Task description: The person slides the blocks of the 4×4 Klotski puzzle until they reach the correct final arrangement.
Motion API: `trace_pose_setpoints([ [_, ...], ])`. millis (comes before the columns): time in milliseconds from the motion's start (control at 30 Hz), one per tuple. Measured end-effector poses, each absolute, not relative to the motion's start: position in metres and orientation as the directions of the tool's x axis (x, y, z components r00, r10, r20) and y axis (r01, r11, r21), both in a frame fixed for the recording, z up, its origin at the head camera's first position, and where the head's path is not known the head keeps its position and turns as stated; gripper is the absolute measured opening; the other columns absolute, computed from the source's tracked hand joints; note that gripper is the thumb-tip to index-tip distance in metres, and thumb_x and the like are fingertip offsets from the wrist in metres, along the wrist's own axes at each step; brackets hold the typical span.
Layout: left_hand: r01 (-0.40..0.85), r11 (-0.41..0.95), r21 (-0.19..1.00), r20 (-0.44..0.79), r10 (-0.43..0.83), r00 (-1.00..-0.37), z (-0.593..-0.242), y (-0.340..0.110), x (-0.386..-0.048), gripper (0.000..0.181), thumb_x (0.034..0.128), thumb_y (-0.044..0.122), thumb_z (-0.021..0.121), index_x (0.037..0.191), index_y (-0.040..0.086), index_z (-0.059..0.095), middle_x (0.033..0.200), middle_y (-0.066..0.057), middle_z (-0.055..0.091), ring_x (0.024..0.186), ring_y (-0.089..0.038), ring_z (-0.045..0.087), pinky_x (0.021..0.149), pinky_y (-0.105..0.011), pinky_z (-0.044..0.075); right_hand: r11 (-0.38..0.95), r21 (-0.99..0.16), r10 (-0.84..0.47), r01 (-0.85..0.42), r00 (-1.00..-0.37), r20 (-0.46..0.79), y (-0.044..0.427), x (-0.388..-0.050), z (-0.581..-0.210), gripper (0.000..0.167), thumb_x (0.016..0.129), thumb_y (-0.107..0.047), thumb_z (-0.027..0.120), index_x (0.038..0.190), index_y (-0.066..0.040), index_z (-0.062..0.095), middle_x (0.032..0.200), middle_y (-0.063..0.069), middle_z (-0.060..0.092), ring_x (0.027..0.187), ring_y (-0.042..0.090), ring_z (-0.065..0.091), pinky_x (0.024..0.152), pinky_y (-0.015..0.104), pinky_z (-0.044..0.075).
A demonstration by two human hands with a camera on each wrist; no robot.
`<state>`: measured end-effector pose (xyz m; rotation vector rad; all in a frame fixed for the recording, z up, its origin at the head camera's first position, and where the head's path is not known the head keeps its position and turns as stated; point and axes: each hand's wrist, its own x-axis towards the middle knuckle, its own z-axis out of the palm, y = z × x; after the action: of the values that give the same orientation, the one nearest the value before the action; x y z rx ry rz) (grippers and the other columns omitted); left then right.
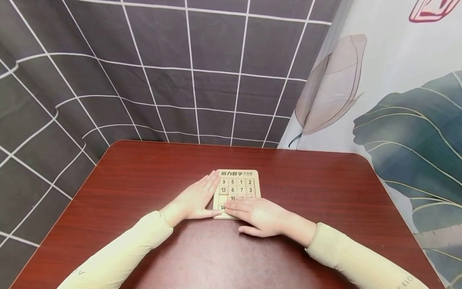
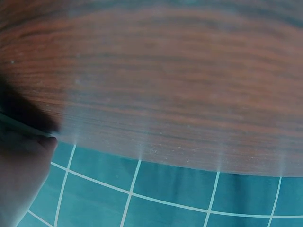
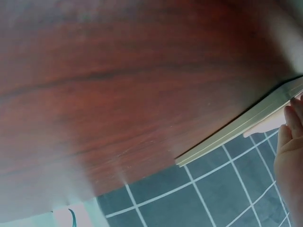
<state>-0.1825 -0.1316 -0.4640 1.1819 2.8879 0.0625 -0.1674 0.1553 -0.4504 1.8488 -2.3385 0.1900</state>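
A pale wooden number sliding puzzle [image 1: 236, 174] lies flat on the table, its top rows reading 9, 5, 1, 2 and 13, 6, 7, 3. Below the 13 tile [image 1: 223, 190] is a gap without a tile. My left hand [image 1: 196, 199] rests along the puzzle's left edge, fingers straight, its thumb at the lower left corner. Across the lower rows lies my right hand [image 1: 265, 216], fingertips near the 14 tile [image 1: 222, 207]; it hides most of the bottom row. The right wrist view shows the puzzle's side edge [image 3: 227, 135] beside the fingers [image 3: 293, 123].
The reddish-brown wooden table [image 1: 162, 168] has rounded far corners. A dark grid-patterned curtain [image 1: 216, 92] hangs behind it and on the left. On the right hangs a pale curtain [image 1: 382, 88] with large leaf prints.
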Motion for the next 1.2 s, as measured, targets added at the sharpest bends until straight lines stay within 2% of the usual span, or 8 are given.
trace_pose_setpoints([
  [300, 0.686, 0.727, 0.046, -0.022, 0.687, -0.726, -0.461, -0.13, -0.181, 0.108, 0.0977, 0.066, 0.059, 0.163, -0.012, 0.024, 0.175, -0.03, 0.017, 0.164, -0.041, 0.022, 0.134, -0.046, 0.028, 0.344, -0.037, -0.927, -0.938, -0.346, 0.142, 0.152, -0.189, -0.45, 0.06, 0.106, -0.039, 0.062, 0.156, -0.008, 0.053, 0.162, 0.008, 0.055, 0.15, 0.023, 0.052, 0.125, 0.041, 0.045],
  [767, 0.69, 0.723, 0.043, -0.012, 0.691, -0.723, -0.462, -0.131, -0.181, 0.109, 0.0973, 0.066, 0.059, 0.163, -0.013, 0.024, 0.174, -0.03, 0.019, 0.164, -0.04, 0.023, 0.134, -0.045, 0.028, 0.389, -0.03, -0.918, -0.921, -0.39, 0.074, 0.138, -0.208, -0.453, 0.059, 0.108, -0.04, 0.058, 0.157, -0.008, 0.052, 0.164, 0.008, 0.051, 0.153, 0.024, 0.049, 0.128, 0.042, 0.041],
  [933, 0.69, 0.723, 0.043, -0.009, 0.691, -0.723, -0.461, -0.13, -0.181, 0.108, 0.0975, 0.066, 0.059, 0.162, -0.013, 0.025, 0.174, -0.03, 0.019, 0.164, -0.04, 0.023, 0.134, -0.045, 0.028, 0.374, -0.037, -0.923, -0.927, -0.376, 0.081, 0.139, -0.202, -0.452, 0.059, 0.107, -0.04, 0.059, 0.157, -0.009, 0.053, 0.164, 0.008, 0.052, 0.153, 0.024, 0.05, 0.127, 0.043, 0.042],
  [1200, 0.693, 0.719, 0.054, -0.005, 0.694, -0.72, -0.462, -0.132, -0.181, 0.107, 0.0978, 0.065, 0.059, 0.162, -0.014, 0.025, 0.173, -0.031, 0.02, 0.163, -0.042, 0.024, 0.134, -0.047, 0.029, 0.289, -0.022, -0.946, -0.957, -0.289, 0.148, 0.142, -0.191, -0.454, 0.06, 0.106, -0.04, 0.062, 0.154, -0.005, 0.055, 0.159, 0.011, 0.057, 0.149, 0.026, 0.054, 0.124, 0.045, 0.045],
])
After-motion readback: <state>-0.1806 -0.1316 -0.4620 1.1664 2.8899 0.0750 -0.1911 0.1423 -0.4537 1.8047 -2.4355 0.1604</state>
